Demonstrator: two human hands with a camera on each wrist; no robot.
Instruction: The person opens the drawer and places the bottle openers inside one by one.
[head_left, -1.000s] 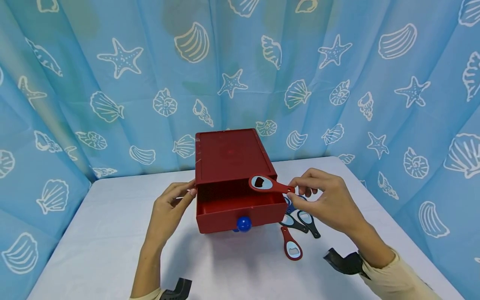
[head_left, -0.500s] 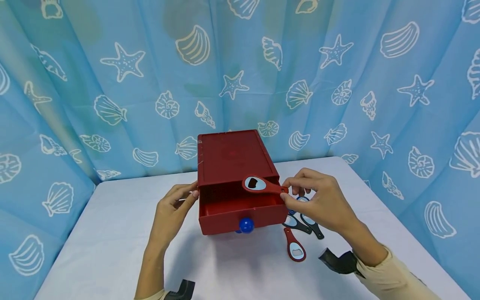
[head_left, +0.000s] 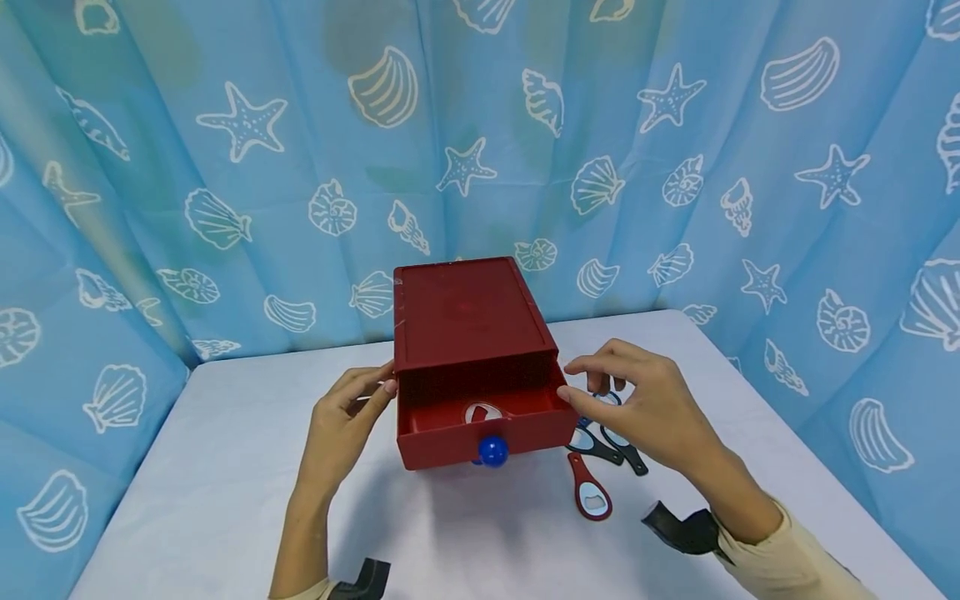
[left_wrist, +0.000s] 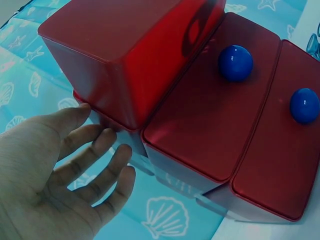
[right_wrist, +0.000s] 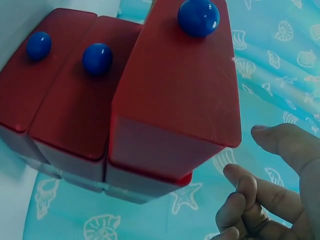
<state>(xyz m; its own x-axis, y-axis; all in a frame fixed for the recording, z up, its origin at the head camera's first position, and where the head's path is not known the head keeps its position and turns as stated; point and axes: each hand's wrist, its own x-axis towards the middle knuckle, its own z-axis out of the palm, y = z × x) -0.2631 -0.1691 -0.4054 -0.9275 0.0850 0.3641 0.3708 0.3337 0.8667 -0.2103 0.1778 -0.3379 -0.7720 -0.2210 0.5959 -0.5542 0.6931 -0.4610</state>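
A red drawer cabinet (head_left: 468,312) stands on the table with its top drawer (head_left: 442,447) pulled out. One bottle opener (head_left: 482,412) with a pale oval face lies inside that drawer, partly hidden by the drawer front. My left hand (head_left: 341,437) rests its fingertips at the cabinet's left side; in the left wrist view its fingers (left_wrist: 95,187) are loosely extended along the edge. Just beyond the drawer's right corner is my right hand (head_left: 641,400), thumb and fingers spread apart with nothing between them.
On the table right of the cabinet lie a red bottle opener (head_left: 592,498), dark ones (head_left: 596,448) and a blue one partly behind the right hand. Blue knobs (left_wrist: 235,63) stick out from the drawer fronts. A shell-print curtain (head_left: 300,167) hangs behind the table.
My right hand carried a red bottle opener left over the open drawer and let go of it; it now lies inside. The left hand stays at the cabinet's side.
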